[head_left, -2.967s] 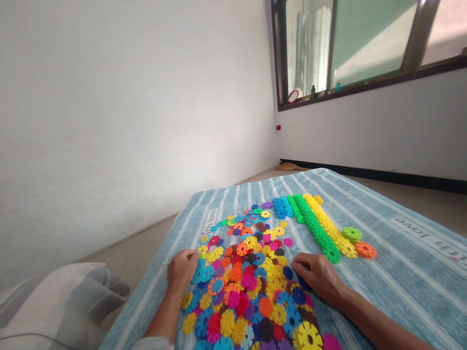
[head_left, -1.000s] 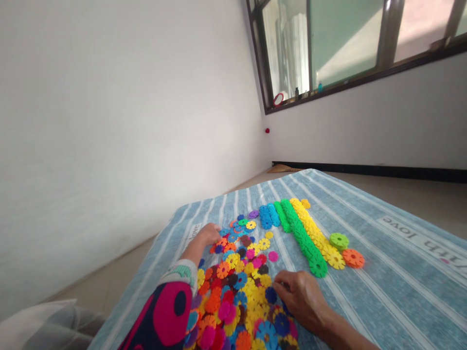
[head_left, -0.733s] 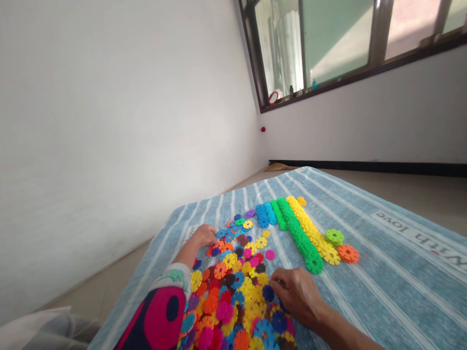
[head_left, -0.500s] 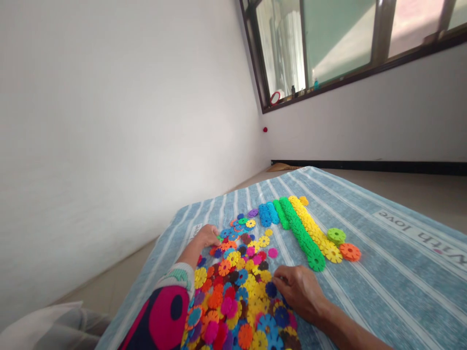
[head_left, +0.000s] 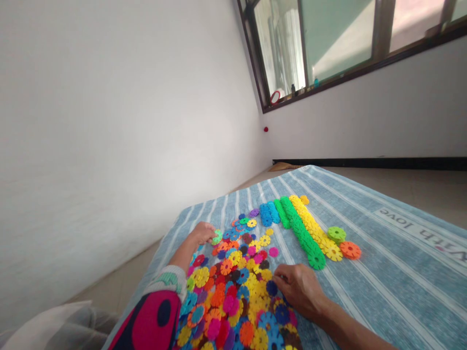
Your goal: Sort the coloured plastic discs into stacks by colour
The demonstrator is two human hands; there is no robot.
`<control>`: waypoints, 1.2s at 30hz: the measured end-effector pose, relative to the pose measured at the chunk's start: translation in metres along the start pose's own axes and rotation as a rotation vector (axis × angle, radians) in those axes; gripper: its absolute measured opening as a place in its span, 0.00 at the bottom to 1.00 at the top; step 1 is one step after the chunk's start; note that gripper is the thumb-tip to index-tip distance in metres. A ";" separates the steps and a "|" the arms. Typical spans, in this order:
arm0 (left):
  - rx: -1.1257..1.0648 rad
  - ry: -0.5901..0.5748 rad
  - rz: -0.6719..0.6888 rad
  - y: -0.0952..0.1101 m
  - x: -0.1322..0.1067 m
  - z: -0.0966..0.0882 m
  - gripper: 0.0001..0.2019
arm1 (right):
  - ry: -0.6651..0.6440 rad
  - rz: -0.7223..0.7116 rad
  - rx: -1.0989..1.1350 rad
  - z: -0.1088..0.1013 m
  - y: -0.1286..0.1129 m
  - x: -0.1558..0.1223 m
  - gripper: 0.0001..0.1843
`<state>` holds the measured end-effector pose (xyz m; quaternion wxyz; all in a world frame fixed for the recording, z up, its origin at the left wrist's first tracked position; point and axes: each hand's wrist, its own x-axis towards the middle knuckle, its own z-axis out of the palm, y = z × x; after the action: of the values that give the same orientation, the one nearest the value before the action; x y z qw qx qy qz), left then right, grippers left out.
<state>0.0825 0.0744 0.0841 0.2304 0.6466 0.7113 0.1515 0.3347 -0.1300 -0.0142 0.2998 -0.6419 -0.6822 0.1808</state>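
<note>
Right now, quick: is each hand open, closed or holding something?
Left hand: pinching a green notched disc.
Right hand: curled at the disc pile; grip can't be told.

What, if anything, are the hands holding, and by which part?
The left hand holds a pale green disc by its left edge. The right hand is beside a dark blue disc; whether it holds anything is hidden.

Left hand pinching pale green disc beside mixed disc pile; right hand resting, fingers curled, at pile's right edge; green row lying alongside yellow row.
</note>
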 end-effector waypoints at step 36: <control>0.369 -0.486 1.068 0.173 -0.135 0.150 0.05 | 0.085 -0.129 -0.094 0.001 -0.008 0.006 0.16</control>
<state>0.3158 -0.0513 0.0630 0.1625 0.9588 0.2308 -0.0311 0.3276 -0.1245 -0.0090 0.3091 -0.6171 -0.7165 0.1018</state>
